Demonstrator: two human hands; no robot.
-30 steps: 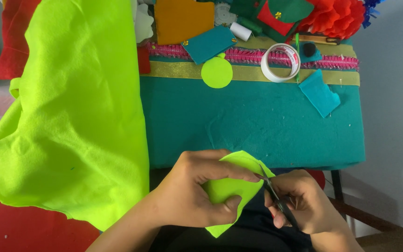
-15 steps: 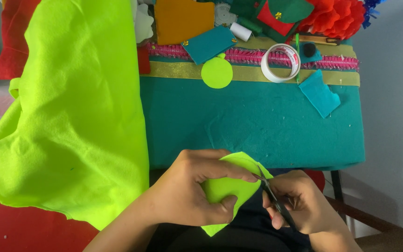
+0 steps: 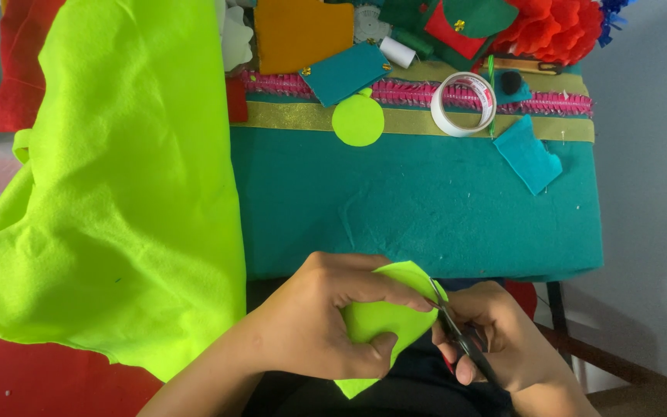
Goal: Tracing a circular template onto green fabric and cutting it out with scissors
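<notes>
My left hand (image 3: 326,320) grips a small lime-green felt piece (image 3: 384,316) with a rounded top edge, thumb beneath and fingers across it, just in front of the table's near edge. My right hand (image 3: 496,340) holds scissors (image 3: 457,332) with dark handles. Their blades bite into the right edge of the felt piece. The lower tip of the felt hangs below my left hand.
A teal felt cloth (image 3: 426,201) covers the table. On it lie a lime-green felt circle (image 3: 358,120), a roll of tape (image 3: 463,103), teal felt scraps (image 3: 529,154), an orange sheet (image 3: 299,31) and red paper flowers (image 3: 557,27). A large lime-green fabric (image 3: 125,177) drapes at left.
The felt piece has turned slightly in my left hand and the scissors have worked a little further along its edge. Both hands stay in the same place.
</notes>
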